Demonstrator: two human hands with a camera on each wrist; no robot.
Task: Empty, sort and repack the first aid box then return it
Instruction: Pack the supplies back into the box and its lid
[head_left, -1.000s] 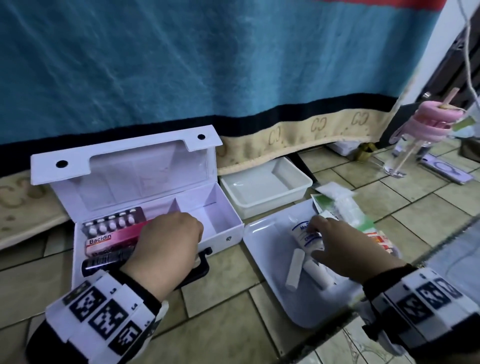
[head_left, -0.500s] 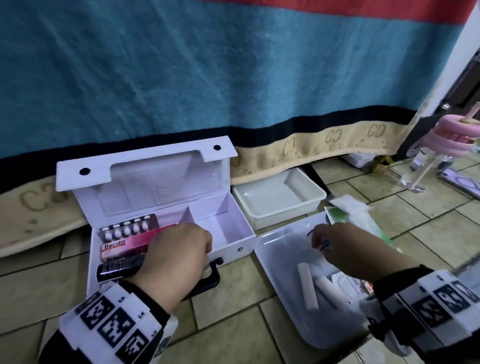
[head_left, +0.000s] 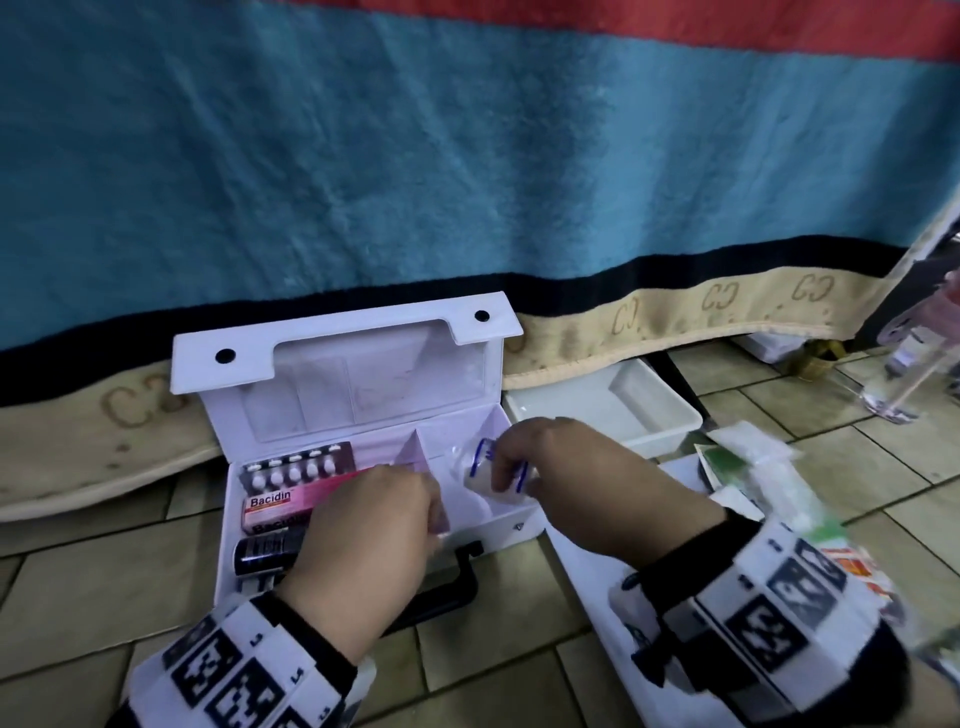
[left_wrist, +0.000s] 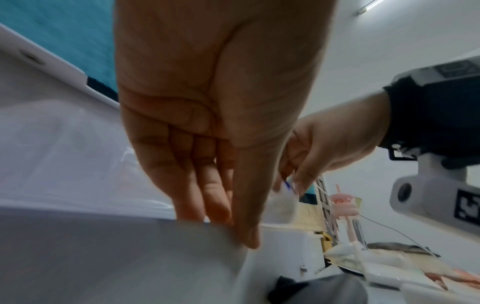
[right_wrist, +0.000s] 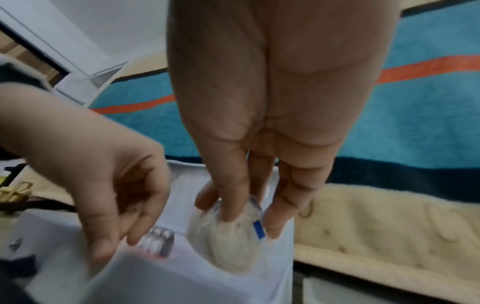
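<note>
While pinching a clear bag (head_left: 491, 470) of cotton wool by thumb and fingertips (right_wrist: 228, 214), right hand (head_left: 566, 467) hangs over the right compartment of the open box (head_left: 363, 410), bag low inside it; cannot tell whether touching the bottom. Blue strip visible on the bag's edge in the right wrist view. Left hand (head_left: 371, 525) close beside, over the box's front wall at the divider, fingers (left_wrist: 207, 197) pressed together and pointing down, tips touching the wall's rim, gripping nothing seen. Patterned black-and-white bands on both wrists.

Under and left of the left hand, in the left compartment: blister pack (head_left: 298, 467) of white pills at the back, pink carton (head_left: 285, 504) marked Bacidin in front of it, dark tube (head_left: 267, 545) nearest the front wall. Lid upright, leaning toward the blanket (head_left: 467, 156); two dark holes near its top edge. Black handle (head_left: 452, 587) on the box's front, lying on the tiled floor (head_left: 519, 670).

Right of the box, partly under the right forearm, white tray (head_left: 587, 582) flat on the floor, with green-and-white packets (head_left: 769, 478) and red-orange sachets (head_left: 857, 566) along its far side. Behind that, a deeper white tub (head_left: 623, 410), just beside the box's right end. Teal blanket with red band above, black stripe and beige border below, hanging to the floor behind everything. Far right, blurred clear bottle (head_left: 904, 374) with pink top.
</note>
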